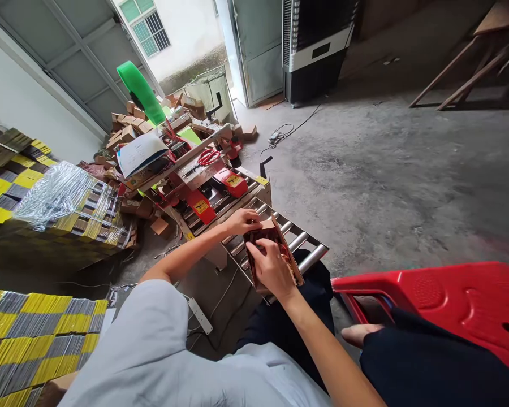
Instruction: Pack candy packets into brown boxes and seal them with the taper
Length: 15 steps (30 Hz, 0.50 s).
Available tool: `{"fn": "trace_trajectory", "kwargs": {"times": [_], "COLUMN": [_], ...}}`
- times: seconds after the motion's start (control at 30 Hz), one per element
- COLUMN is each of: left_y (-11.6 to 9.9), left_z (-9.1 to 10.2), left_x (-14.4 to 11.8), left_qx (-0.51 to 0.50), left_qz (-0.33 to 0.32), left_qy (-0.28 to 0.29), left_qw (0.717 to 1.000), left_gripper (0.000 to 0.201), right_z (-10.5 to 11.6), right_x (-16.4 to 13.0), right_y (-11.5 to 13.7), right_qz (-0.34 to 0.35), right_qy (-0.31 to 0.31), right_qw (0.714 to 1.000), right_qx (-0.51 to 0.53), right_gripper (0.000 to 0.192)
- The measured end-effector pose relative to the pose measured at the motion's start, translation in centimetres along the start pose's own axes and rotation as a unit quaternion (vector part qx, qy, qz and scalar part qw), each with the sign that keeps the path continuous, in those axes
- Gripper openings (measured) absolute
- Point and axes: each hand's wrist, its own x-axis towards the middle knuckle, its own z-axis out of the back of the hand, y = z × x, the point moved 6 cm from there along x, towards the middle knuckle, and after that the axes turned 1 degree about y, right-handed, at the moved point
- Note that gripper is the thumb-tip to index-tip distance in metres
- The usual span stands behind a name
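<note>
Right hand (pixel 271 265) hides most of the box (pixel 294 265).

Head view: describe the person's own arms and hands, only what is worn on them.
Both hands, left hand and right hand, are bare, with no gloves; no rings or watch can be made out. The forearms are uncovered. A pale grey-white short sleeve covers the left upper arm.

red stool (pixel 449 299), yellow/grey card stacks (pixel 38 333), green tape roll (pixel 139 90), red scissors (pixel 209 156)

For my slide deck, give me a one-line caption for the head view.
Both hands, left and right, hold a small box over roller rails beside a taping machine.
</note>
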Motion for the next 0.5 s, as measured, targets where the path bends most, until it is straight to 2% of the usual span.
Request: {"fn": "trace_trajectory", "kwargs": {"times": [0.07, 0.13, 0.2, 0.3, 0.4, 0.43, 0.5], "left_y": [0.5, 1.0, 1.3, 1.4, 1.6, 1.7, 1.8], "left_z": [0.0, -0.2, -0.4, -0.4, -0.1, 0.1, 0.1], "left_x": [-0.1, -0.4, -0.5, -0.2, 0.8, 1.1, 1.6], "left_qx": [-0.032, -0.075, -0.110, -0.108, -0.058, -0.038, 0.004], "left_qz": [0.025, 0.056, 0.074, 0.074, 0.068, 0.064, 0.057], "left_qy": [-0.015, -0.015, -0.001, 0.031, 0.067, 0.076, 0.089], "left_qw": [0.999, 0.996, 0.991, 0.991, 0.994, 0.994, 0.994], "left_gripper": [0.033, 0.034, 0.037, 0.039, 0.037, 0.036, 0.034], "right_z": [0.5, 0.1, -0.6, -1.3, -1.3, -1.0, 0.6], "right_x": [-0.3, 0.0, 0.5, 1.4, 1.4, 1.4, 1.0], "right_y": [0.4, -0.1, -0.8, -1.4, -1.4, -1.0, -0.2], "right_qz": [0.020, -0.039, -0.107, -0.139, -0.126, -0.113, -0.087], "right_qy": [0.003, 0.068, 0.153, 0.217, 0.213, 0.185, 0.085], "right_qw": [1.000, 0.997, 0.982, 0.966, 0.969, 0.976, 0.992], "right_qx": [0.009, -0.012, -0.032, -0.025, -0.003, 0.007, 0.028], "right_gripper": [0.042, 0.039, 0.036, 0.033, 0.034, 0.035, 0.036]}}
